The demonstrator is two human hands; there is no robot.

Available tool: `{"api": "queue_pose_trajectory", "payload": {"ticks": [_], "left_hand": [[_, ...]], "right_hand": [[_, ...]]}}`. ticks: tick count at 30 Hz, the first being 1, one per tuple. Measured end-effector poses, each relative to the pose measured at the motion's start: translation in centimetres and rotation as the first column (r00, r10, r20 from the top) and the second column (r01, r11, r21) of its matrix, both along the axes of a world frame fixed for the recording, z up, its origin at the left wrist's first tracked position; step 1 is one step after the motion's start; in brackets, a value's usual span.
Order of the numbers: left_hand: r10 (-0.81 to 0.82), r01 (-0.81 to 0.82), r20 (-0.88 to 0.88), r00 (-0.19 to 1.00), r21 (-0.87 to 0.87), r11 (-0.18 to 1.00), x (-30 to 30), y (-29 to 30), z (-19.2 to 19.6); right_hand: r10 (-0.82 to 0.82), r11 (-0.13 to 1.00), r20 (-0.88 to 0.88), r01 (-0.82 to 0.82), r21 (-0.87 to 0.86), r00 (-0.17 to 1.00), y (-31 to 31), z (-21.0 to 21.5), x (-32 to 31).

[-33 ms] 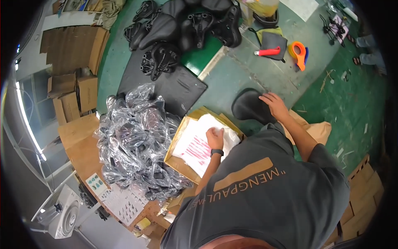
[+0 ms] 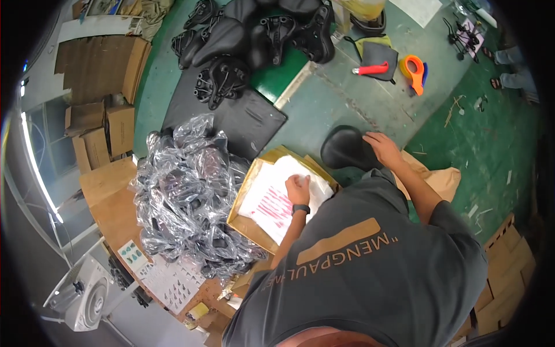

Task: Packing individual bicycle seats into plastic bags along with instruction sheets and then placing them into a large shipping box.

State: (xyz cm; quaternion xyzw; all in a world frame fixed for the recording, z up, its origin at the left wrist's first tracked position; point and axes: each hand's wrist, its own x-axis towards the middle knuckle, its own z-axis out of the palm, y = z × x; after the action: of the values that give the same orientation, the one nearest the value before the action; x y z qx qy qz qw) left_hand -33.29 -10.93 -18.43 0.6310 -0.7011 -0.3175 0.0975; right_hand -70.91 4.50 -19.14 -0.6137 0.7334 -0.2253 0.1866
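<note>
My left hand (image 2: 298, 191), with a dark band on its wrist, is over a stack of white plastic bags (image 2: 267, 194) with red print. Its fingers are bent and pinch a bag's thin edge. The bags lie in an open cardboard box (image 2: 247, 226) near my body. To the right, my right hand (image 2: 386, 149) lies along the right edge of a black bicycle saddle (image 2: 345, 147), fingers curled over it; its thumb is hidden. The saddle is at the near side of the green worktable (image 2: 315, 110), its near end partly hidden by my shirt.
Saddles in clear plastic (image 2: 191, 196) are heaped left of the box. Several bare black saddles (image 2: 222, 43) sit at the far side, beyond a black mat (image 2: 248, 124). A red-handled tool (image 2: 370, 69), dark cloth (image 2: 381, 56) and orange tape dispenser (image 2: 413, 72) lie far right.
The saddle and my right hand have come very slightly toward me. My left hand stays on the bags with hardly any movement.
</note>
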Motion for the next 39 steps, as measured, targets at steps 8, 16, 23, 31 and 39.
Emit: {"api": "queue_pose_trajectory", "payload": {"ticks": [8, 16, 23, 31, 39], "left_hand": [[0.148, -0.133, -0.253, 0.956, 0.076, 0.988, 4.5, 0.9, -0.6], [0.649, -0.333, -0.605, 0.461, 0.56, 0.759, 8.8, 3.5, 4.4], [0.239, -0.29, -0.736, 0.633, 0.061, 0.955, 13.4, 6.5, 9.5], [0.051, 0.04, -0.652, 0.757, 0.124, 0.991, 15.9, 10.0, 16.1], [0.52, -0.201, -0.816, -0.254, 0.57, 0.797, 25.5, 17.0, 22.4]], "right_hand": [[0.008, 0.906, -0.059, 0.018, 0.423, 0.998, 0.9, 1.5, 9.6], [-0.117, 0.906, 0.113, 0.059, 0.42, 0.987, -0.6, 7.1, 10.7], [-0.23, 0.949, 0.967, -0.195, 0.247, 0.107, -0.5, 18.9, 18.2], [-0.452, 0.708, 0.884, -0.555, 0.437, 0.118, -7.1, 22.3, 31.0], [-0.395, 0.786, 0.892, -0.423, 0.452, 0.219, -7.5, 21.9, 33.1]]}}
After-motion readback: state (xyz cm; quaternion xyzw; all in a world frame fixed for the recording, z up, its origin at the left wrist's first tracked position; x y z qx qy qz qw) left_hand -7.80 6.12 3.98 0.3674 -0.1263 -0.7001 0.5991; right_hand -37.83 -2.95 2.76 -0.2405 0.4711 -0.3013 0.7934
